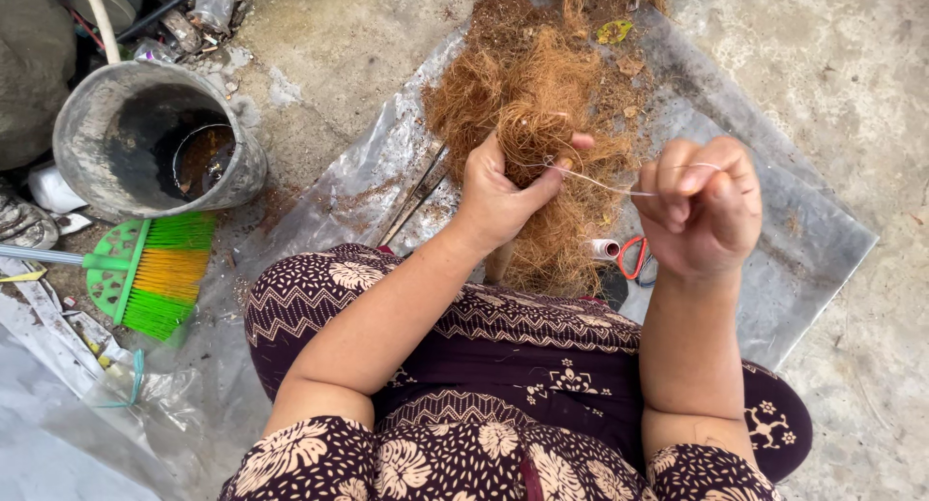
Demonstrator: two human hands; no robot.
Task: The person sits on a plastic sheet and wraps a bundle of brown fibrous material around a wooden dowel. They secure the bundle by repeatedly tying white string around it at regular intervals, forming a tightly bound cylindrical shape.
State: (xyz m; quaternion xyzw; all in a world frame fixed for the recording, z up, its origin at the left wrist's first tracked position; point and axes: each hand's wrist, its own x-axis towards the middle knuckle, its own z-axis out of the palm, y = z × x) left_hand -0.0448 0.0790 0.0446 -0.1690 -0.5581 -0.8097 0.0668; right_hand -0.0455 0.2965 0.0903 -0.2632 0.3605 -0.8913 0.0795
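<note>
Left hand (503, 196) clenched around a bundle of brown fibre (530, 148), gripping it near the middle; right hand (702, 211) closed on a thin white thread (605, 183), pinching it between thumb and fingers and pulling it tight away from the bundle. Thread running straight from the bundle to the right hand, so seemingly already passed at least once around the fibre; no finished knot to be seen, and how many turns are made cannot be told, since the left thumb hides that place. Judged from this: binding begun, not completed; tying off and cutting probably left to do. Just below the bundle, on the grey plastic sheet (794, 259), a small white spool (606, 248) and red-handled scissors (634, 259), touched by no hand. Above the bundle, more loose fibre (542, 36) lying in a heap, not bound. Well apart to the left of the bundle, a grey bucket (155, 138) and a green and yellow broom (155, 273), on the ground.
</note>
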